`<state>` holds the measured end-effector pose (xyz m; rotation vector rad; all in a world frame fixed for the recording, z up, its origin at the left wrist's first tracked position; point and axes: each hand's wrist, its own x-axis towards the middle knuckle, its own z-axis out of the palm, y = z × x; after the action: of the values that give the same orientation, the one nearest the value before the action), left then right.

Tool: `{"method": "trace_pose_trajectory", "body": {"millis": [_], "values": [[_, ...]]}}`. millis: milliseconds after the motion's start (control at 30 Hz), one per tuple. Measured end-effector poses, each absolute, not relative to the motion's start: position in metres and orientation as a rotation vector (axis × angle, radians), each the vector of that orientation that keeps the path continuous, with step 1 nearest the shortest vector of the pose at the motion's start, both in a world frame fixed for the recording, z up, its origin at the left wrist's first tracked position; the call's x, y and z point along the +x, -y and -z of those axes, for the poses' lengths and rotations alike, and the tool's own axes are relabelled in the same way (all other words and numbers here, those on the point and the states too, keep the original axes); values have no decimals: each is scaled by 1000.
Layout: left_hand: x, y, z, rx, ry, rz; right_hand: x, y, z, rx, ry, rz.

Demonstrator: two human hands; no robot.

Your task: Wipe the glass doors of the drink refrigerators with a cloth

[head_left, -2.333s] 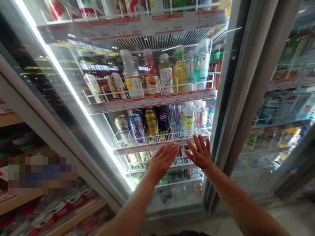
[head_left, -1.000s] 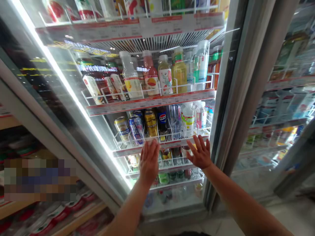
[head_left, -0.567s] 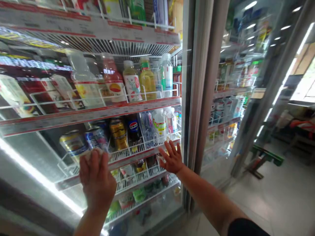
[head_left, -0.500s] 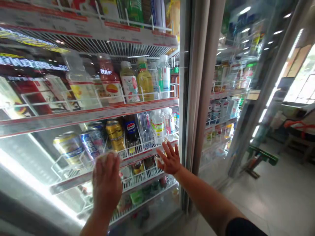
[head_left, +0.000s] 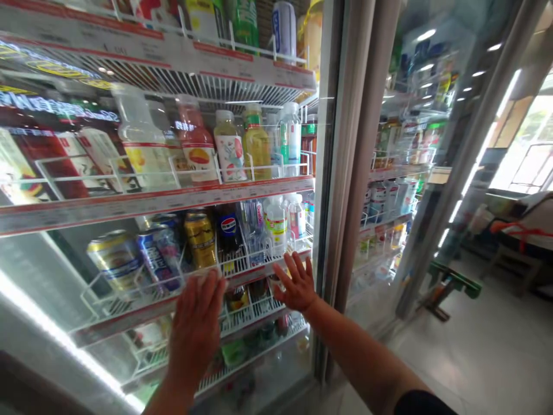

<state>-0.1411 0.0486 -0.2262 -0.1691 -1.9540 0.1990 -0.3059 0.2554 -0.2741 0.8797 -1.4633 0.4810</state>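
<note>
My left hand (head_left: 196, 320) lies nearly flat against the glass door (head_left: 276, 357) of a drinks fridge, in front of the lower shelves. Its fingers are pressed together, and a thin pale edge shows past the fingertips; what it belongs to is hidden under the hand. Farther right, my right hand (head_left: 298, 285) has its fingers spread near the door's right side, holding nothing. Through the glass stand a gold can (head_left: 200, 239), a blue can (head_left: 159, 259), a dark Pepsi bottle (head_left: 228, 227) and a clear bottle with a green-yellow label (head_left: 275, 222).
Upright metal door frames (head_left: 345, 173) run just right of my right hand. Beyond them is a second glass door (head_left: 380, 276) with drinks behind it. Farther right, a green-topped stool or bench (head_left: 455, 279) stands on the pale floor (head_left: 458, 357), near a seat with an orange strap (head_left: 527, 230).
My left hand has slid a little to the right and downward across the glass. My right hand stays spread in nearly the same place. The view has shifted slightly.
</note>
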Motion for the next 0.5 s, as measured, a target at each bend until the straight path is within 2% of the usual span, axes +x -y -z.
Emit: {"method": "trace_pose_trajectory", "body": {"millis": [100, 300, 500], "values": [[-139, -44, 228, -230, 1944, -248, -307, -255, 275, 872, 1475, -470], [-132, -20, 191, 71, 1686, -167, -309, -254, 281, 853, 1507, -467], [-138, -44, 219, -135, 1854, -187, -305, -256, 276, 861, 1501, -457]]}}
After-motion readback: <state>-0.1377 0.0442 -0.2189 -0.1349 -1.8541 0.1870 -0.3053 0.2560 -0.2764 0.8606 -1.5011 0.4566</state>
